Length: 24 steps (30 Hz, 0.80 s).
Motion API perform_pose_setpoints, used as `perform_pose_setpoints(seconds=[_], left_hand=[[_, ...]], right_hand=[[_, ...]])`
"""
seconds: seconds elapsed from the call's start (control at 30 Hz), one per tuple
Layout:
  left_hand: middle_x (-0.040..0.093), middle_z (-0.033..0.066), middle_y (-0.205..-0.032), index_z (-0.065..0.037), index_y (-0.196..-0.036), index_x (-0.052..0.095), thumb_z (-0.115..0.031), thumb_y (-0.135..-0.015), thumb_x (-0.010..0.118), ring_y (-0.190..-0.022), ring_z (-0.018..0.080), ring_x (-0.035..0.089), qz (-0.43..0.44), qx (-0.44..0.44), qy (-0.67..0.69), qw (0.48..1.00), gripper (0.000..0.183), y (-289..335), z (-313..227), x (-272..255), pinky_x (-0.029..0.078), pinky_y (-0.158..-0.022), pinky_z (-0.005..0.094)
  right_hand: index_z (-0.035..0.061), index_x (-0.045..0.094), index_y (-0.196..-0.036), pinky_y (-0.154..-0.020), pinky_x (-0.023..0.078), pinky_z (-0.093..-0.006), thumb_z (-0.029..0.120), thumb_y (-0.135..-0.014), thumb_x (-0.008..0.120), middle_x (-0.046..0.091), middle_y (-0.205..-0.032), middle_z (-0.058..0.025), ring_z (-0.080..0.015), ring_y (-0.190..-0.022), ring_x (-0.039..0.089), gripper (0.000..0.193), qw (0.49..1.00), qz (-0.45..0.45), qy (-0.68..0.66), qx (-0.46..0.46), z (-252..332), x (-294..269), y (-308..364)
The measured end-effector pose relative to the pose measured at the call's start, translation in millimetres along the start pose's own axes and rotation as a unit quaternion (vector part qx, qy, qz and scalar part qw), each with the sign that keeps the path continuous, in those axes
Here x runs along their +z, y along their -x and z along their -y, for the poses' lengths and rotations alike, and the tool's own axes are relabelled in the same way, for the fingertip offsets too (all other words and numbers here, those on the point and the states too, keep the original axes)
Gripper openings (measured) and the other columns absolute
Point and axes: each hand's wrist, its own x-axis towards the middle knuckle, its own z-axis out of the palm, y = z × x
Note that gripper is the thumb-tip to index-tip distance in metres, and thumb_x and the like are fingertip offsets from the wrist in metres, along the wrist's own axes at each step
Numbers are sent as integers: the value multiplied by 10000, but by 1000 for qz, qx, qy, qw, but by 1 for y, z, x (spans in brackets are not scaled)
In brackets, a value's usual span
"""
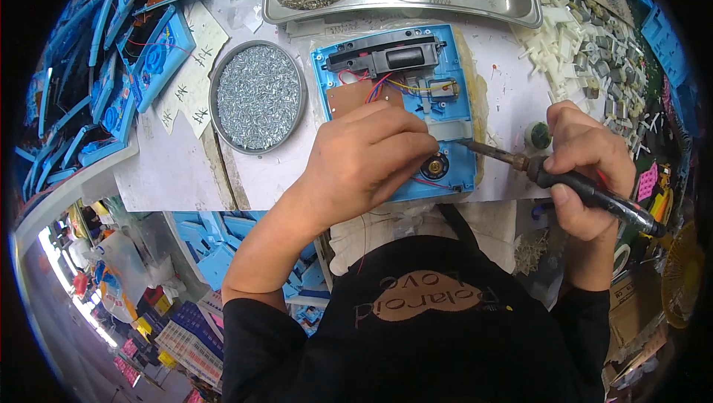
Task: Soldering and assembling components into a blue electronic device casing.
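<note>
A blue plastic housing (465, 112) lies on the table in front of me. Inside it are a black assembly (401, 57), a small motor (443, 90) with yellow wires, a brown circuit board (346, 98) and a small round speaker (436, 166). My left hand (371, 154) reaches over the housing, its fingers pinched beside the speaker; what they hold is hidden. In my right hand (590, 158) is a soldering iron (533, 168), gripped by its black handle. Its tip points left and reaches the housing's right part, close to my left fingertips.
Left of the housing stands a round dish (215, 106) of small metal screws. A metal tray (512, 18) holding small metal pieces sits at the back. White plastic parts with grey motors (587, 61) pile up at right, blue housings (160, 57) at left. A small round container (538, 135) stands near the iron.
</note>
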Motion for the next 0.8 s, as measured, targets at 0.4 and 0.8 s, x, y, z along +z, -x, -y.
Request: perform_pose_setpoints(seconds=[0.4, 0.8], left_hand=[[620, 95, -1020, -46, -936, 706, 60, -720, 790, -799, 228, 683, 9, -33, -8, 999, 255, 0, -4, 4, 549, -653, 324], [631, 84, -1025, -62, -929, 699, 38, -715, 794, -820, 232, 685, 18, -23, -31, 999, 255, -1, -4, 4, 550, -660, 326]], right_hand=[[43, 674, -837, -567, 414, -334, 77, -614, 693, 573, -640, -34, -221, -549, 493, 226, 999, 38, 24, 4, -3, 16, -2], [57, 677, -836, -576, 432, -347, 74, -622, 697, 604, -680, -50, -241, -581, 527, 216, 997, 63, 41, 5, -2, 17, -6]])
